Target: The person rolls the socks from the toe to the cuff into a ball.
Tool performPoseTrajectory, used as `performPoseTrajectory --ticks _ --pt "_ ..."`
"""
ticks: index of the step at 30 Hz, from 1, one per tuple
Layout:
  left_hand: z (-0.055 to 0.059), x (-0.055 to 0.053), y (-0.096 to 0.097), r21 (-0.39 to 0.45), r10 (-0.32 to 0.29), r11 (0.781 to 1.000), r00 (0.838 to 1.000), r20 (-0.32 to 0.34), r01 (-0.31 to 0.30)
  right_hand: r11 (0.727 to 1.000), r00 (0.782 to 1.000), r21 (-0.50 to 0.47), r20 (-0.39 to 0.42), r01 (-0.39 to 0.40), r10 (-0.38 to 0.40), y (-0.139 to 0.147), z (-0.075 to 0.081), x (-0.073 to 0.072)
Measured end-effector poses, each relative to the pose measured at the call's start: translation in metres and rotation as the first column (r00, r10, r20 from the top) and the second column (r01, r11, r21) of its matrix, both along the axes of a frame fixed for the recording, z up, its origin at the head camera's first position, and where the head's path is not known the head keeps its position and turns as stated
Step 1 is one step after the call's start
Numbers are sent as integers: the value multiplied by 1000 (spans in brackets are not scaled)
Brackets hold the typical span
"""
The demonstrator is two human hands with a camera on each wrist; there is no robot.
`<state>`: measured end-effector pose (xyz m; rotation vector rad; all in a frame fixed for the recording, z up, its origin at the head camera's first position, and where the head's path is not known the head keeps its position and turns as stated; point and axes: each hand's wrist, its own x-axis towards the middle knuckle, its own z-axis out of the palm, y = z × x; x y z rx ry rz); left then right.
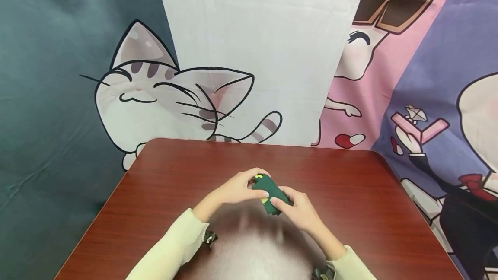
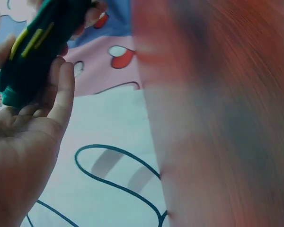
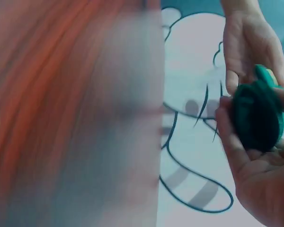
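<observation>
Both hands hold a dark green bundle with yellow stripes (image 1: pixel 270 190), which looks like folded cloth; its exact kind I cannot tell. It is held tilted above the table. My left hand (image 1: pixel 238 188) grips its upper left end, thumb across the near side. At the lower right end, my right hand (image 1: pixel 299 208) has its thumb on top and its fingers behind. In the left wrist view, yellow bars show along the green bundle (image 2: pixel 42 52). From the right wrist, the bundle's rounded dark end (image 3: pixel 255 116) faces the camera, and the fingers behind it are partly hidden.
A reddish-brown wooden table (image 1: pixel 175 172) with rounded far corners lies under the hands. Behind it hangs a cloth backdrop (image 1: pixel 264 46) with a cartoon cat and figures. Dark wrist devices (image 1: pixel 210 237) show at both sleeves.
</observation>
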<state>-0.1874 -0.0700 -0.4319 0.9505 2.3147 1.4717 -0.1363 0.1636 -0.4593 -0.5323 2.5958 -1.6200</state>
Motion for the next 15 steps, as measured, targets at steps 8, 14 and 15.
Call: performPoseTrajectory --ticks 8,14,15 --pt "6 16 -4 120 71 989 992 102 -84 910 944 -384 213 -157 253 -15 8 15" --pt "8 22 -7 95 119 987 988 95 -128 965 956 -234 238 -117 173 -28 13 25" --pt "8 23 -7 100 120 986 988 99 -130 966 955 -230 241 -115 171 -29 14 26"
